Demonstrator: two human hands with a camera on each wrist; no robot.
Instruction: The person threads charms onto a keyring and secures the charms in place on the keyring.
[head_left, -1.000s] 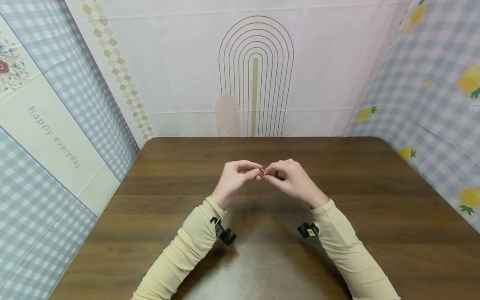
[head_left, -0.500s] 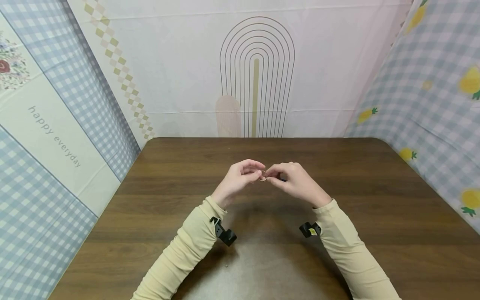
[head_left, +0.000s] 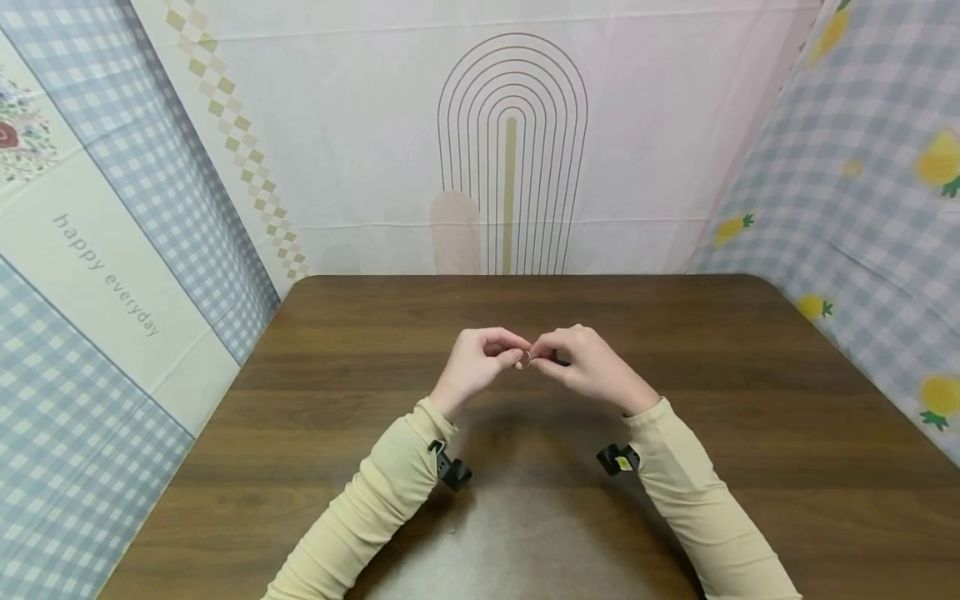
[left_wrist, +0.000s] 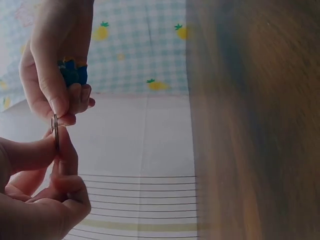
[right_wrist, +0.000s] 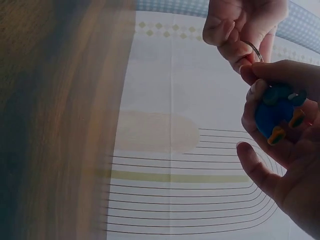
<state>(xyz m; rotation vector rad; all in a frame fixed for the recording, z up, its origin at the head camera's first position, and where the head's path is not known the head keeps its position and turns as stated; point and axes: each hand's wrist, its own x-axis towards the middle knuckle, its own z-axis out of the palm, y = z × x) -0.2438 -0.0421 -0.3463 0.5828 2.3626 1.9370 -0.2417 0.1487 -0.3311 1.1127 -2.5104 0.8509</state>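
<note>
A thin metal split ring (head_left: 525, 360) is held up between the two hands over the table. The left hand (head_left: 474, 367) pinches one side of it between thumb and index finger; the left wrist view shows the ring (left_wrist: 56, 132) edge-on, its coils slightly apart. From the other side, the right hand (head_left: 588, 367) pinches at the ring's edge with thumb and index finger. Under those fingers a small blue figure charm (right_wrist: 276, 115) with orange-yellow feet lies against the right palm. Whatever links charm and ring is hidden by the right fingertips.
The brown wooden table (head_left: 337, 467) spreads beneath both forearms. A tiny speck (head_left: 453, 531) lies near its front. Behind stands a white cloth (head_left: 360, 142) with arch lines, and checked cloths (head_left: 847, 250) hang at the sides.
The left hand has shifted slightly down and its fingers have re-set on the ring, which has turned a little. The right hand stays nearly in place.
</note>
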